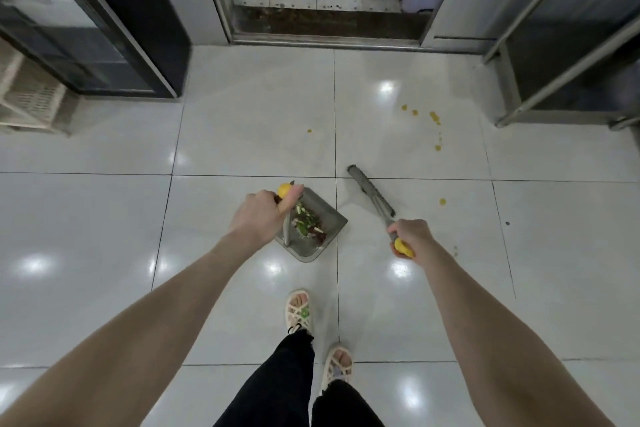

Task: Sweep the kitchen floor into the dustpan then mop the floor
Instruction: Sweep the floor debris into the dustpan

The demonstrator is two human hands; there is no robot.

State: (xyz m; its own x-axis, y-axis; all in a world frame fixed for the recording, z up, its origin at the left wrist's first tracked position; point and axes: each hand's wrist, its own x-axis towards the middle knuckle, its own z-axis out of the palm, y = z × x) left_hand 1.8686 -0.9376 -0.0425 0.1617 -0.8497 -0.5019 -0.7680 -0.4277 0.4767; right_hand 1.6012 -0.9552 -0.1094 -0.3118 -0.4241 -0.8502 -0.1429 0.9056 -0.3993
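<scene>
Sweeping looks nearly done | my left hand (pixel 263 215) curls round the dustpan (pixel 330 218) handle, pan low at the floor (pixel 242 135), scraps (pixel 308 224) inside | my right hand (pixel 410 234) grips the broom (pixel 372 191) just beside it | next, I judge: gather the yellow spots (pixel 434 118) beyond, then mop.

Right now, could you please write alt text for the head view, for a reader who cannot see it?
A person's left hand holds a dustpan of scraps and the right hand holds a broom; yellow spots dot the tiled floor beyond the broom.
</scene>
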